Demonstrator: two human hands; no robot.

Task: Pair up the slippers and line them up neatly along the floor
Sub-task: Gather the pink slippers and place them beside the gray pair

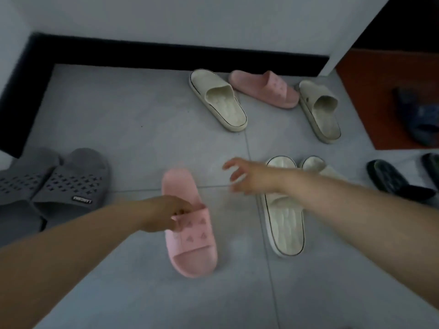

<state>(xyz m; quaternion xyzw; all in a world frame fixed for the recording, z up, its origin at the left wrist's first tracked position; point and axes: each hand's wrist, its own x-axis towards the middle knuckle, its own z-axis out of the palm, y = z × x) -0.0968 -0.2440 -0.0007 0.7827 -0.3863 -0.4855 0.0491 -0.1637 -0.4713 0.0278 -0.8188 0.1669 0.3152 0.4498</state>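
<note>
My left hand [166, 213] grips the strap of a pink slipper [190, 245] that lies on the grey tiled floor near the middle. Its pink partner [263, 89] rests by the far wall, between two cream slippers [218, 100] [319, 110]. My right hand [249, 176] hovers with fingers spread and nothing in it, just left of a white pair [285, 224] whose second slipper [314, 165] is partly hidden by my forearm. A grey pair [66, 186] sits side by side at the left.
A black baseboard [166, 53] runs along the white walls at the back and left. Dark slippers [392, 181] lie at the right edge. A dark blue slipper [420, 119] rests on a red-brown mat [368, 91] at the far right.
</note>
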